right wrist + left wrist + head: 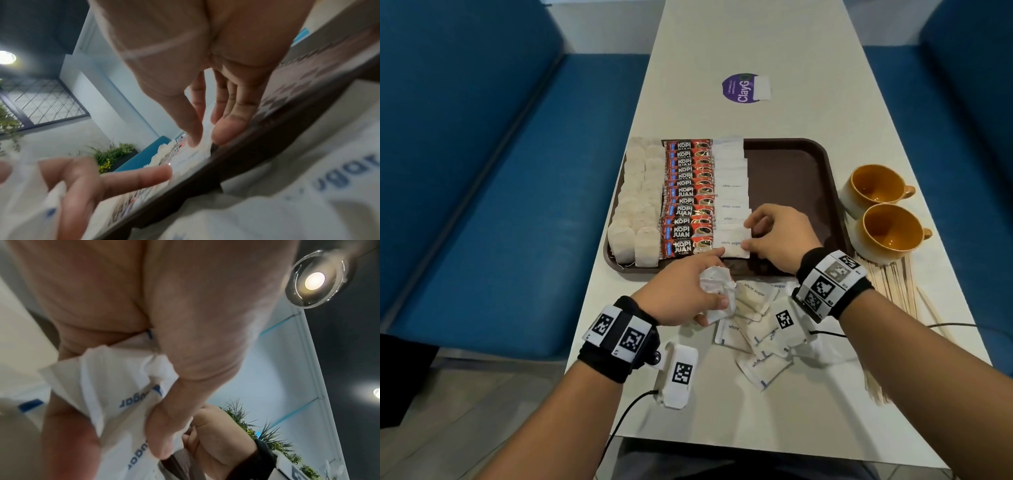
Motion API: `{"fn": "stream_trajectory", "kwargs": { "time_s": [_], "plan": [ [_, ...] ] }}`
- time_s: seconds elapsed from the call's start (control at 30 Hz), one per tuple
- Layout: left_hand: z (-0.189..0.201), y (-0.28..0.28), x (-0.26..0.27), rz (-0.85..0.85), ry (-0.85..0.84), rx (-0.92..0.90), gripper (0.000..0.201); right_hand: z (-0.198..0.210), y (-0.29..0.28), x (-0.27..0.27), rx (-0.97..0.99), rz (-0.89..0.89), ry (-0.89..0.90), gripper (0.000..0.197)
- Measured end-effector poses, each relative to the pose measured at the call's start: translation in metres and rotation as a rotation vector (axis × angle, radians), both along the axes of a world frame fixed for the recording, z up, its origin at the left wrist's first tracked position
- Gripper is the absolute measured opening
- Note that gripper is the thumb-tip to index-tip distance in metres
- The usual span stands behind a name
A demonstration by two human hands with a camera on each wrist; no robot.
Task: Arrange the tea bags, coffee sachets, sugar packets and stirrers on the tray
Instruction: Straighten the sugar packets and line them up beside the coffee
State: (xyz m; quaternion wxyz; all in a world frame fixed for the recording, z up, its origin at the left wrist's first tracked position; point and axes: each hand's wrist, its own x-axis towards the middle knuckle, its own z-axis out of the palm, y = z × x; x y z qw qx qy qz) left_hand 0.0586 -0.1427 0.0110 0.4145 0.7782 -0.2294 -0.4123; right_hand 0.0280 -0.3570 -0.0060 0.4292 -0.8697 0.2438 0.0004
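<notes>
A brown tray (784, 178) holds two columns of tea bags (640, 205), a column of red coffee sachets (688, 195) and a column of white sugar packets (731, 185). My right hand (753, 234) rests its fingertips (222, 136) on the right edge of the nearest sugar packet (732, 243) in that column. My left hand (698, 291) grips a crumpled bunch of sugar packets (714, 284) (115, 386) at the tray's near rim. Its index finger (133, 177) reaches to the same packet's near left corner. Wooden stirrers (893, 291) lie on the table to the right.
Loose sugar packets (753, 325) lie on the table between my wrists. Two orange cups (876, 186) (890, 229) stand right of the tray, above the stirrers. The tray's right half is bare. A purple sticker (744, 87) lies farther back. Blue benches flank the table.
</notes>
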Motion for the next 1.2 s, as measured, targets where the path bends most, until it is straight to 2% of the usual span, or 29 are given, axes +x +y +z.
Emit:
{"fn": "stream_trajectory", "kwargs": {
  "time_s": [0.1, 0.33, 0.5, 0.67, 0.77, 0.87, 1.0, 1.2],
  "plan": [
    [0.001, 0.002, -0.001, 0.012, -0.016, -0.029, 0.042, -0.001, -0.004, 0.004, 0.061, -0.109, -0.048, 0.022],
    [0.001, 0.001, -0.002, 0.019, -0.003, -0.011, 0.049, 0.000, 0.000, 0.010, 0.099, -0.094, -0.047, 0.030],
    [0.002, 0.001, -0.003, 0.052, -0.018, -0.045, 0.067, 0.001, -0.002, 0.006, 0.088, -0.106, -0.041, 0.029],
    [0.002, 0.014, 0.000, 0.304, -0.009, -0.203, 0.054, 0.015, -0.001, -0.013, 0.088, -0.072, -0.093, 0.015],
    [0.000, 0.022, -0.008, 0.447, 0.201, -0.390, 0.046, 0.033, 0.015, -0.032, 0.242, 0.024, -0.135, 0.010],
    [0.007, 0.025, -0.021, 0.519, 0.384, -0.494, 0.042, 0.048, 0.035, -0.053, 0.470, 0.147, -0.150, 0.024],
    [0.016, 0.030, -0.039, 0.549, 0.451, -0.551, 0.045, 0.047, 0.052, -0.071, 0.555, 0.202, -0.185, 0.037],
    [0.020, 0.034, -0.056, 0.599, 0.510, -0.638, 0.042, 0.045, 0.061, -0.084, 0.694, 0.141, -0.227, 0.026]
  ]
}}
